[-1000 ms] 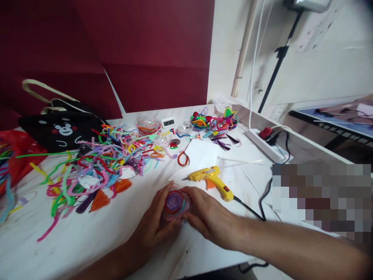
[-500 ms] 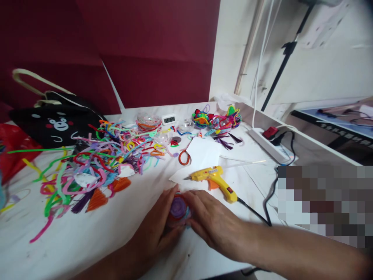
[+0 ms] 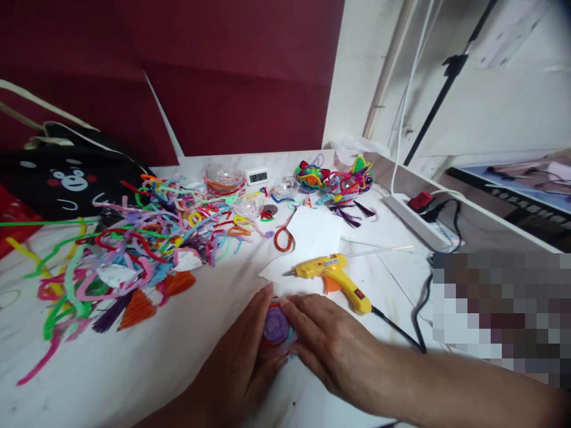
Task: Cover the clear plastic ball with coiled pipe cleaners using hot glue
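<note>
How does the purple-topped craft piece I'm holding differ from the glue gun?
The craft piece is held, while the glue gun lies unheld. The craft piece shows a round, coiled purple top; the glue gun is long, bent and mostly yellow. The craft piece is partly covered, while the glue gun shows fully. Both show some red.

The craft (image 3: 276, 327) is small and rounded, spiralled in purple on top, edged in red, pale blue and pinkish lower down. Its purple face points up; the left hand (image 3: 243, 345) and right hand (image 3: 331, 340) cup it from opposite sides, hiding much of it.
</note>
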Demonstrator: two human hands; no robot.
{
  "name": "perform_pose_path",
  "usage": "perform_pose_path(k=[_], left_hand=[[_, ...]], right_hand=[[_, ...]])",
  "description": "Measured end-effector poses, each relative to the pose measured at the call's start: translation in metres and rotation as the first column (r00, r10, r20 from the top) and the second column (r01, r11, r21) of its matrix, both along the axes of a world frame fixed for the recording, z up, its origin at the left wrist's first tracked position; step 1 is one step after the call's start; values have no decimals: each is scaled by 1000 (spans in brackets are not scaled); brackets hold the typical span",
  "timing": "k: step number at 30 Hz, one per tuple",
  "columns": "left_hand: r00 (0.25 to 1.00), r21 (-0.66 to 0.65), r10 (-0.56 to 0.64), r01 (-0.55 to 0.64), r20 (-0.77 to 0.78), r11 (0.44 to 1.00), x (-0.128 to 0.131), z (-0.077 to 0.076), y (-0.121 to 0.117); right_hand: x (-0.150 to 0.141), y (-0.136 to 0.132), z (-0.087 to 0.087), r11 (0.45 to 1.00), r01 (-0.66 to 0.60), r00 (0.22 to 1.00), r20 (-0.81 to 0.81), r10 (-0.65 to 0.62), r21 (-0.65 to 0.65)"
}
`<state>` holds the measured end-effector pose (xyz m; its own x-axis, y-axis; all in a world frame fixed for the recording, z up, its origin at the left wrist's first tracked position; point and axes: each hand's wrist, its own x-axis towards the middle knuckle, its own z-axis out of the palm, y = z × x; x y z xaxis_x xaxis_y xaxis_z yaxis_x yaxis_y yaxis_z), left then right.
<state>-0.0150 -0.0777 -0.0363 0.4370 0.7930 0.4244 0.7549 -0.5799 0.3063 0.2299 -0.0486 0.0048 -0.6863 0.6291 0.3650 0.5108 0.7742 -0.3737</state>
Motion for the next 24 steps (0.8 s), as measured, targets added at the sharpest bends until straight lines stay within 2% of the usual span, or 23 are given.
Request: perform_pose_path(k=[5,12,17,21,24], left_hand=[[1000,43,-14,14,16,999,4,1,3],[1000,-40,-18,17,-7,999,0,-2,-3],[999,-76,26,-24,23,997,0,4,-7],[999,-101,7,-4,31,995,1,11,2],[999,-45,-31,32,27,998,3,13,14]], right_hand=[[1,2,1,999,-34,999,-38,33,-24],[1,3,6,988,-41,999,-25,37,-151],[-1,2,9,990,-15,999,-36,10,-143],[-1,3,9,989,-4,998,-63,-5,-146],[-1,4,6,990,-33,998,-63,25,-134]])
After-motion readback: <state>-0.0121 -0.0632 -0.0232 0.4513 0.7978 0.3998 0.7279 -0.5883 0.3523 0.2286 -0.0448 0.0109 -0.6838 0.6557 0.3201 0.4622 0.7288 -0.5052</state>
